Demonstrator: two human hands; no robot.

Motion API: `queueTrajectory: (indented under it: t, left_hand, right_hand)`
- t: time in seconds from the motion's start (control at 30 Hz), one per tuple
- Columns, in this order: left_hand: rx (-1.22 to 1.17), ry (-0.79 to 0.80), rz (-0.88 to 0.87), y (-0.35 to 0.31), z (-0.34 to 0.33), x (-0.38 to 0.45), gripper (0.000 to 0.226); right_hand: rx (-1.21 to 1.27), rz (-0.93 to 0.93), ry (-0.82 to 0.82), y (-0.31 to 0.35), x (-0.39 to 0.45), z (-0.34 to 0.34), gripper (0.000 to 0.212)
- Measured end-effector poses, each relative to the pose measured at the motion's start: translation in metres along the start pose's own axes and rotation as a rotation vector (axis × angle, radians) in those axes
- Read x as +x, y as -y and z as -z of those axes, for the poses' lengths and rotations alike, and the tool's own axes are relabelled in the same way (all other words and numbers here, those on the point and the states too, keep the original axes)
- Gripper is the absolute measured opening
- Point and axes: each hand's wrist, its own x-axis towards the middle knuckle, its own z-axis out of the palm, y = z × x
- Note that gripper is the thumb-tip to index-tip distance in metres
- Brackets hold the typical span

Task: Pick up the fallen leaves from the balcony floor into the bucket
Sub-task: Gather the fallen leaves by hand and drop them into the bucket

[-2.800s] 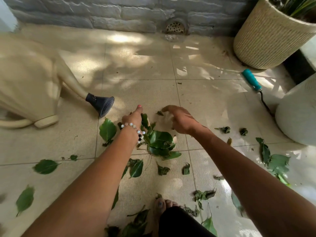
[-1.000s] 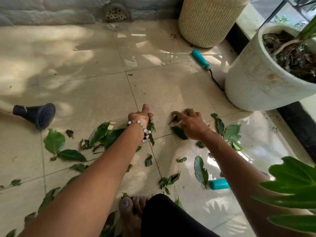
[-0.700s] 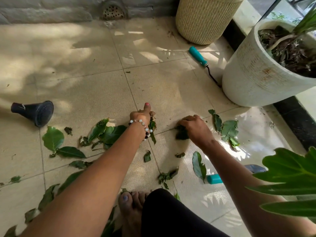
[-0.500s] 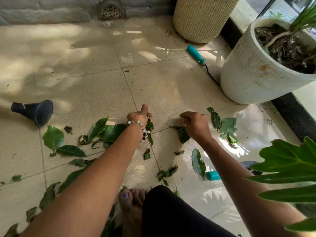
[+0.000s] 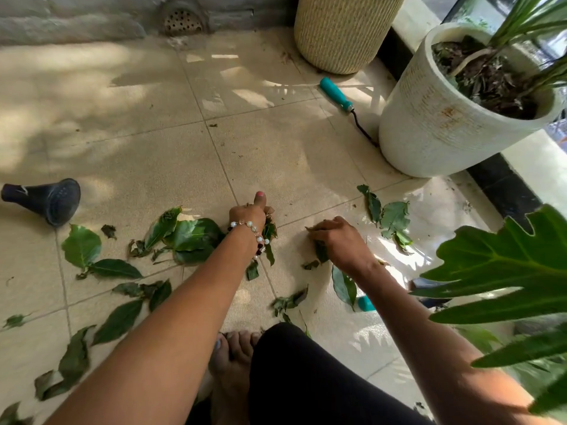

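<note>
Green leaves [image 5: 193,237] lie scattered flat on the tiles – some torn; others bunched in both hands.

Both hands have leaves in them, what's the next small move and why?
Probably reach the right hand toward the leaf cluster just beyond it. The left hand already grips a bunch, that cluster lies loose on the tile, and no bucket is in view.

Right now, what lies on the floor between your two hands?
Head view: bare tile between the left hand, gripping a bunch of leaves, and the right hand, closed on another leaf.
</note>
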Motion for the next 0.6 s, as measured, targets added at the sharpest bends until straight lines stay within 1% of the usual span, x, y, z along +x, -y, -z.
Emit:
queueTrajectory:
  t: [0.07,0.1,0.13,0.2,0.23,0.27,0.3,0.33,0.37,0.4,0.43,0.47,0.5,0.53,0.57,0.6]
  left_hand:
    - [-0.007,0.005,0.027,0.004,-0.002,0.000,0.060]
    - [0.002,0.008,0.041,0.005,-0.004,-0.001,0.065]
    - [0.009,0.003,0.041,0.007,-0.005,-0.001,0.062]
    - [0.062,-0.011,0.033,0.007,-0.009,-0.006,0.046]
    - [0.078,-0.025,0.034,0.007,-0.012,-0.008,0.045]
    - [0.087,-0.046,0.031,0.006,-0.014,-0.010,0.049]
    - [0.100,-0.055,0.049,0.006,-0.016,-0.012,0.056]
    - [0.101,-0.069,0.059,0.006,-0.019,-0.013,0.060]
    - [0.086,-0.059,0.082,0.005,-0.020,-0.015,0.061]
    - [0.052,-0.039,0.102,0.003,-0.023,-0.016,0.062]
    - [0.003,-0.001,0.133,0.001,-0.025,-0.018,0.066]
    - [-0.061,0.030,0.157,-0.001,-0.028,-0.018,0.072]
    - [-0.106,0.065,0.194,-0.004,-0.031,-0.020,0.074]
    - [-0.147,0.094,0.200,-0.007,-0.034,-0.019,0.073]
    - [-0.168,0.115,0.222,-0.012,-0.035,-0.018,0.071]
    - [-0.197,0.148,0.235,-0.017,-0.035,-0.019,0.070]
  right_hand:
    - [0.184,-0.135,-0.071,0.001,0.003,0.002,0.030]
    - [0.313,-0.189,-0.127,0.003,0.004,0.005,0.029]
    - [0.476,-0.243,-0.179,0.006,0.006,0.010,0.028]
    - [0.830,-0.336,-0.279,0.017,0.009,0.022,0.028]
    - [1.002,-0.369,-0.318,0.023,0.013,0.028,0.027]
    - [1.147,-0.380,-0.342,0.029,0.016,0.033,0.028]
    - [1.244,-0.368,-0.369,0.036,0.021,0.036,0.028]
    - [1.280,-0.356,-0.391,0.043,0.026,0.038,0.028]
    - [1.243,-0.342,-0.403,0.050,0.029,0.038,0.029]
    - [1.115,-0.323,-0.408,0.057,0.030,0.036,0.031]
    - [0.918,-0.283,-0.426,0.064,0.030,0.033,0.031]
    - [0.712,-0.220,-0.460,0.069,0.029,0.030,0.031]
    - [0.569,-0.138,-0.493,0.072,0.028,0.026,0.031]
    - [0.490,-0.058,-0.492,0.073,0.027,0.022,0.028]
    - [0.444,0.011,-0.438,0.072,0.028,0.017,0.027]
    - [0.394,0.051,-0.358,0.069,0.029,0.016,0.032]
